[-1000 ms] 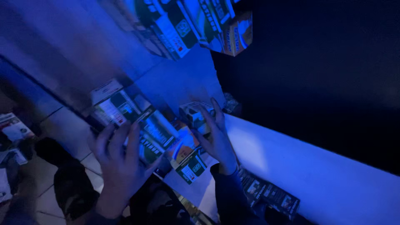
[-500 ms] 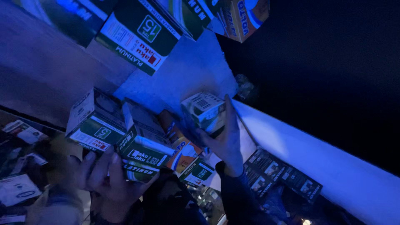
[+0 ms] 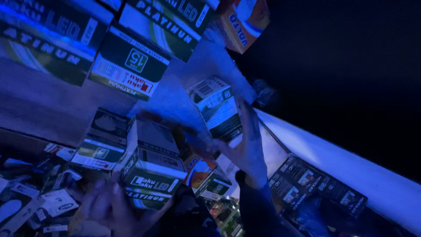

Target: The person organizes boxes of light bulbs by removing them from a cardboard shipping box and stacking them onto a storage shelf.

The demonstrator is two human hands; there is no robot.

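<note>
Dimly, blurred left hand (image 3: 115, 206) half-hidden under green box (image 3: 153, 173).

right hand (image 3: 245, 149): bare | sleeve: dark, long | left hand (image 3: 109, 206): bare

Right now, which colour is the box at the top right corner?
Orange box, seen in the head view.

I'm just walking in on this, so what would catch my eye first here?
Blue light over stacked green-and-white cartons. The right hand lifts a small white-and-dark box at centre. The left hand, low and blurred, supports a green carton, and an orange box sits at the top.
</note>
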